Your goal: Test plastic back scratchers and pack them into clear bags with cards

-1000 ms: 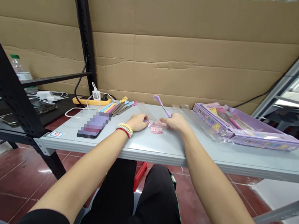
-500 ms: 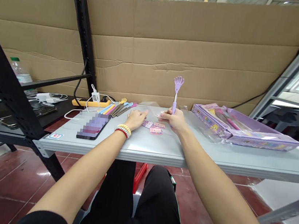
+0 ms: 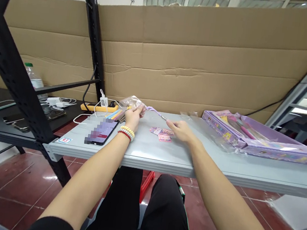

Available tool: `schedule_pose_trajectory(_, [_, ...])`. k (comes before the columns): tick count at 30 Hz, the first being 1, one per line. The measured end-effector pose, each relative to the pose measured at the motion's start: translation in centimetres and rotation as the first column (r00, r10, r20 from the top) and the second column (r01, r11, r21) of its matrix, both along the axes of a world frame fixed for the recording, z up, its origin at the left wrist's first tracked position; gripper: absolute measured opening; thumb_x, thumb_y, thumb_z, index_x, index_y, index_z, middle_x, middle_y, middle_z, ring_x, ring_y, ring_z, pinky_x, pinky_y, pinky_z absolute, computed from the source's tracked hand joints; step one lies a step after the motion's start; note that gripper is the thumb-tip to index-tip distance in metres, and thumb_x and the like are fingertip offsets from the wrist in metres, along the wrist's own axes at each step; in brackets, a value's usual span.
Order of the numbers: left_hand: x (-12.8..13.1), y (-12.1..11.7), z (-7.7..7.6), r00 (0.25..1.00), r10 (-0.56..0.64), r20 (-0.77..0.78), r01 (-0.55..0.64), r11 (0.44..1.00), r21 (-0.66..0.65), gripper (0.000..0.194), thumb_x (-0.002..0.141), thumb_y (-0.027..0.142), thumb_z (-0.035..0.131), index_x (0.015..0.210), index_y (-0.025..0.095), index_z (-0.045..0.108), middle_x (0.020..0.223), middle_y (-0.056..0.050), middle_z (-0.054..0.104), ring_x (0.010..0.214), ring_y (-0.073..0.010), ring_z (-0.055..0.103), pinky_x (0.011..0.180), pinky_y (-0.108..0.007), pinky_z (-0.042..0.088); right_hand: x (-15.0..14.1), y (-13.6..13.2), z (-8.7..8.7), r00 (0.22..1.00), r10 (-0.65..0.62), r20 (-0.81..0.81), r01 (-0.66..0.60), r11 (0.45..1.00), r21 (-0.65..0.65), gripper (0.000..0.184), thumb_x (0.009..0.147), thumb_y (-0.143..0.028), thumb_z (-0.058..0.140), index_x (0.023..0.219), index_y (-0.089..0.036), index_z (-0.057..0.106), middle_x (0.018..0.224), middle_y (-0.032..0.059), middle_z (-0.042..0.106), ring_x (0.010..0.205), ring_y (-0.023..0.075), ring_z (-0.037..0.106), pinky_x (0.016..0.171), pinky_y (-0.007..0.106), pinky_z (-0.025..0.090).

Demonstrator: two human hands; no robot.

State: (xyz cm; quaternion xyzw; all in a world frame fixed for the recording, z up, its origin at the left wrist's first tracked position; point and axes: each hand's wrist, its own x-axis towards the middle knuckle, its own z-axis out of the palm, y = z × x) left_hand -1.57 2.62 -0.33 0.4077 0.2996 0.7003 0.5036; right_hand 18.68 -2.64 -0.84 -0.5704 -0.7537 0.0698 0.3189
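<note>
My right hand (image 3: pixel 181 129) is closed on the handle of a purple hand-shaped back scratcher (image 3: pixel 156 112), which points left with its head toward a clear plastic sleeve (image 3: pixel 131 101). My left hand (image 3: pixel 134 116), with bead bracelets on the wrist, pinches that sleeve and holds it up above the grey table (image 3: pixel 171 155). Small pink printed cards (image 3: pixel 162 134) lie on the table between my hands. A row of coloured back scratchers (image 3: pixel 116 114) lies just left of my left hand.
A phone (image 3: pixel 100 132) lies at the table's left. A purple printed box (image 3: pixel 260 138) with more scratchers sits at the right, clear wrap (image 3: pixel 205 127) beside it. A yellow power strip (image 3: pixel 99 107), chargers, phones and a bottle (image 3: pixel 34 78) sit on the black shelf left. Cardboard lines the back.
The right hand has tipped the purple scratcher from upright down to point left. The left hand has risen off the table with a clear sleeve. The camera shifted slightly.
</note>
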Motion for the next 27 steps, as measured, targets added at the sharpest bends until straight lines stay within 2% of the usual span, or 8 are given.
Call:
schedule_pose_trajectory(3, [-0.64,-0.05,0.4,0.99,-0.023,0.137,0.03,0.998,-0.05,0.021,0.074,0.029,0.068,0.067,0.015,0.055,0.062,0.001,0.059,0.055,-0.0075,0.055,0.057,-0.022,0.045,0.27,0.05,-0.1,0.997,0.047,0.064,-0.045,0.998,-0.044,0.058,0.081,-0.067,0.033,0.05,-0.018,0.034,0.05,-0.0033,0.027,0.051,0.0089,0.024,0.05,0.026,0.018])
schedule_pose_trajectory(5, [-0.89,-0.2,0.57,0.98,-0.044,0.194,0.056,0.997,-0.06,0.019,0.076,0.028,0.066,0.07,0.015,0.054,0.063,0.001,0.059,0.055,-0.0075,0.056,0.058,-0.022,0.047,0.31,0.03,-0.13,0.996,0.025,0.091,-0.023,1.0,-0.015,0.057,0.08,-0.066,0.037,0.05,-0.018,0.038,0.049,-0.0035,0.028,0.051,0.0089,0.024,0.049,0.026,0.018])
schedule_pose_trajectory(9, [-0.94,-0.57,0.78,0.977,-0.076,0.197,0.093,0.992,-0.079,0.018,0.077,0.027,0.065,0.073,0.015,0.053,0.063,0.0,0.061,0.058,-0.0083,0.059,0.061,-0.022,0.049,0.2,-0.05,-0.03,0.997,-0.036,0.074,0.028,0.994,0.104,0.051,0.078,-0.06,0.044,0.054,-0.016,0.054,0.05,-0.0025,0.036,0.052,0.0092,0.029,0.05,0.025,0.021])
schedule_pose_trajectory(12, [-0.8,-0.77,0.88,0.975,-0.101,0.197,0.124,0.986,-0.111,0.018,0.077,0.027,0.066,0.073,0.015,0.054,0.065,-0.001,0.063,0.06,-0.0101,0.062,0.063,-0.024,0.05,0.11,-0.09,0.03,0.998,-0.034,0.05,0.027,0.991,0.135,0.047,0.076,-0.057,0.05,0.061,-0.015,0.063,0.052,-0.0015,0.044,0.053,0.0095,0.033,0.052,0.024,0.023])
schedule_pose_trajectory(19, [-0.84,-0.73,0.94,0.973,-0.121,0.198,0.149,0.98,-0.129,0.018,0.076,0.029,0.067,0.076,0.015,0.055,0.071,-0.004,0.068,0.068,-0.0128,0.066,0.068,-0.026,0.05,0.33,0.18,-0.1,0.997,-0.063,-0.043,0.072,0.971,0.228,0.043,0.073,-0.056,0.057,0.061,-0.015,0.064,0.052,-0.0013,0.048,0.053,0.0097,0.036,0.052,0.024,0.025])
schedule_pose_trajectory(24, [-1.05,-0.81,1.06,0.961,-0.152,0.23,0.182,0.976,-0.117,0.014,0.079,0.027,0.063,0.078,0.015,0.055,0.072,-0.004,0.068,0.068,-0.0126,0.066,0.067,-0.025,0.05,0.45,0.24,-0.03,0.994,-0.08,-0.078,0.096,0.968,0.234,0.04,0.07,-0.054,0.061,0.061,-0.015,0.063,0.052,-0.0013,0.049,0.053,0.0096,0.037,0.053,0.024,0.025])
schedule_pose_trajectory(27, [-1.15,-0.83,1.05,0.955,-0.196,0.222,0.22,0.972,-0.088,0.012,0.08,0.026,0.061,0.077,0.015,0.055,0.073,-0.004,0.067,0.066,-0.0118,0.065,0.065,-0.024,0.05,0.45,0.08,0.13,0.98,-0.099,-0.174,0.139,0.961,0.239,0.04,0.071,-0.054,0.061,0.063,-0.015,0.064,0.053,-0.0015,0.049,0.053,0.0097,0.037,0.053,0.024,0.026])
